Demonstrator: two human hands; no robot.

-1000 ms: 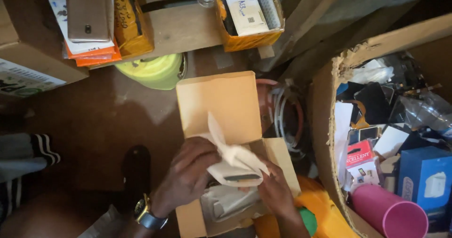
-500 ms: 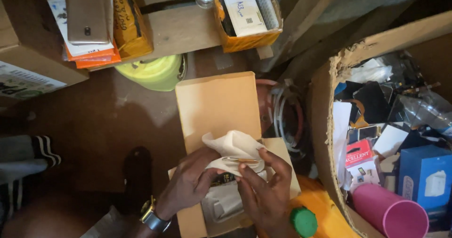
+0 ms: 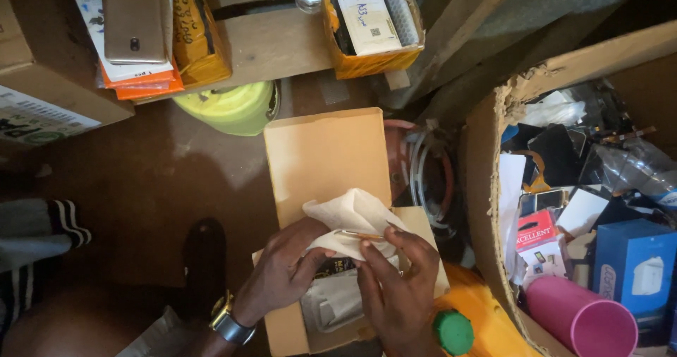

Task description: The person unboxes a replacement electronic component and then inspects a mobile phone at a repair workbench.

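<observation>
Both hands closer together vs. 1 s ago: left hand (image 3: 285, 272) pinched cloth (image 3: 352, 219) from below, right hand (image 3: 398, 293) fingers closed on thin gold piece wrapped in it, over open tan box (image 3: 324, 152). Cloth now bunched, not flared. Tight w/ green-capped yellow jug (image 3: 469, 325) beside; cluttered carton (image 3: 486, 188) at right. Bare floor (image 3: 162, 180) left.

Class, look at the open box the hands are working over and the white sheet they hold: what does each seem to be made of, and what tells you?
The open box looks like matte tan cardboard: flat, stiff flaps, dull surface. The white sheet, held by the left hand and right hand, seems thin paper or tissue: it creases softly and droops.
</observation>
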